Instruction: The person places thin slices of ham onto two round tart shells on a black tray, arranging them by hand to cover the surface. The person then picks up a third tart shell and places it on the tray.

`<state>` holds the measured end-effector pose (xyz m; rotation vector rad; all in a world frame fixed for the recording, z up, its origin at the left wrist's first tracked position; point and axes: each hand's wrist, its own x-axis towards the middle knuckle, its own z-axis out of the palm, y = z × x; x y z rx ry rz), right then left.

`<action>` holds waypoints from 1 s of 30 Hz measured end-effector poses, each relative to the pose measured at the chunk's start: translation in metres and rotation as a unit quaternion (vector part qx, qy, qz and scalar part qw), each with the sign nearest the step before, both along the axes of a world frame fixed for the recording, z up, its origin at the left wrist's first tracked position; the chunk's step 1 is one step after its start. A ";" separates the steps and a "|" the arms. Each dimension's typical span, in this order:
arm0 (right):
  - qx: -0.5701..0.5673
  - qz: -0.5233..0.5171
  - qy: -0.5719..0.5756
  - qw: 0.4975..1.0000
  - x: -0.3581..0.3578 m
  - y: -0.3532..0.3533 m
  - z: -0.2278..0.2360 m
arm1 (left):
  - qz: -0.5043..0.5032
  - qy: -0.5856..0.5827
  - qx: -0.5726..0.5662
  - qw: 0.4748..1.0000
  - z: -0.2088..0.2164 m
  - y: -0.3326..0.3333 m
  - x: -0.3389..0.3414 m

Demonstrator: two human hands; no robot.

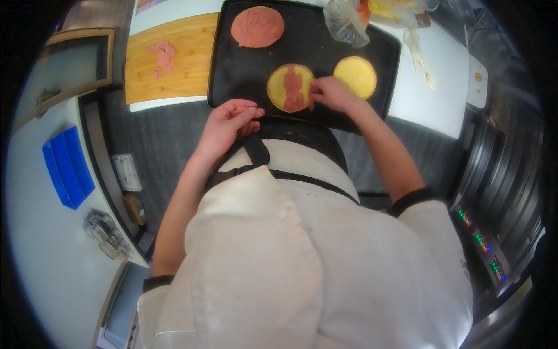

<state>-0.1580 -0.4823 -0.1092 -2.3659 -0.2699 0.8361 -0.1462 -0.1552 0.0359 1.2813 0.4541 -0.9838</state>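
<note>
On a black baking tray (pixel 232 75) lies a round yellow tart base with a crimped edge (pixel 276 87), a strip of thin pink slices, like ham, (pixel 294 87) down its middle. My right hand (pixel 332 95) reaches over its right edge with fingers closed, fingertips down; what they hold, if anything, is hidden. My left hand (pixel 232 122) is at the tray's near edge, thumb and fingers pressed together. Whatever is in that pinch is too small to make out. Pink slices cover another round base (pixel 257 27) at the tray's far left. A plain yellow base (pixel 355 78) sits right of my right hand.
Left of the tray, a wooden board (pixel 180 64) carries torn pink pieces (pixel 163 58). Clear plastic bags (pixel 347 22) lie over the tray's far right corner. A blue divided bin (pixel 68 167) rests on a white counter at left. Metal equipment with lit displays (pixel 481 241) stands at right.
</note>
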 end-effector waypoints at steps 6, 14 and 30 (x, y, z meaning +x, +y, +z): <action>-0.016 -0.010 -0.055 0.998 0.005 0.007 0.016 | -0.018 -0.003 0.044 0.999 0.008 -0.002 0.001; 0.006 -0.051 -0.025 0.998 0.000 0.008 0.013 | -0.003 0.006 0.035 0.999 0.006 0.003 0.000; 0.138 -0.024 0.078 0.987 -0.007 0.001 0.006 | -0.018 0.010 0.025 0.999 0.004 0.005 0.001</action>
